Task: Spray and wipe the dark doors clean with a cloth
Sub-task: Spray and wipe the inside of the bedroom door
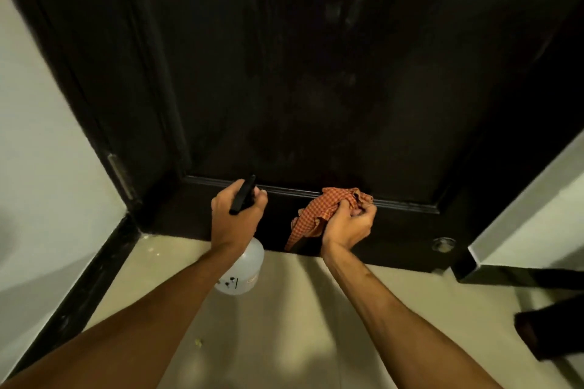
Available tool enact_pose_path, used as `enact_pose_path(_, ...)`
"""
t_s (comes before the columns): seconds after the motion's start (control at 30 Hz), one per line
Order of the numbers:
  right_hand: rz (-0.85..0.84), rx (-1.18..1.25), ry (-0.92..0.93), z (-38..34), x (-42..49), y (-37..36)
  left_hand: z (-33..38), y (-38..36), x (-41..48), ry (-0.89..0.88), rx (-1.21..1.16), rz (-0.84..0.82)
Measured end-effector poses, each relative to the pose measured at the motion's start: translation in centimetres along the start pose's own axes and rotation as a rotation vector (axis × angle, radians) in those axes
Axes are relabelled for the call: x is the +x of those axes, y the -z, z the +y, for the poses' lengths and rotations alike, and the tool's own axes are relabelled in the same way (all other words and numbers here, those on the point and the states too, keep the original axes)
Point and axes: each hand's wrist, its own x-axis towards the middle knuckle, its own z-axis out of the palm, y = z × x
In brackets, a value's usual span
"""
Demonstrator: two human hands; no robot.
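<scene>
A dark door (316, 88) fills the upper view, with faint pale smears high on its panel. My left hand (235, 218) grips the black head of a white spray bottle (245, 268), whose body hangs below my wrist in front of the door's bottom rail. My right hand (349, 224) holds a bunched orange checked cloth (319, 215) against the bottom rail, just under the panel moulding. Part of the cloth hangs down toward the floor.
Beige tiled floor (284, 325) lies below the door. White walls with a black skirting (91, 281) stand to the left, and a white wall edge (521, 218) to the right. A round metal door stop (443, 244) sits low right. A hinge (121, 177) shows on the left frame.
</scene>
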Motion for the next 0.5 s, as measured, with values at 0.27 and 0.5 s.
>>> enact_pose_path(0.27,0.197,-0.007,-0.01,-1.2,8.0,5.6,2.0,-8.4,-1.8,-0.039,-0.073,-0.195)
enact_pose_path(0.5,0.223,-0.053,0.046,-1.4,12.8,9.8,3.4,-14.5,-3.6,-0.028,-0.091,-0.316)
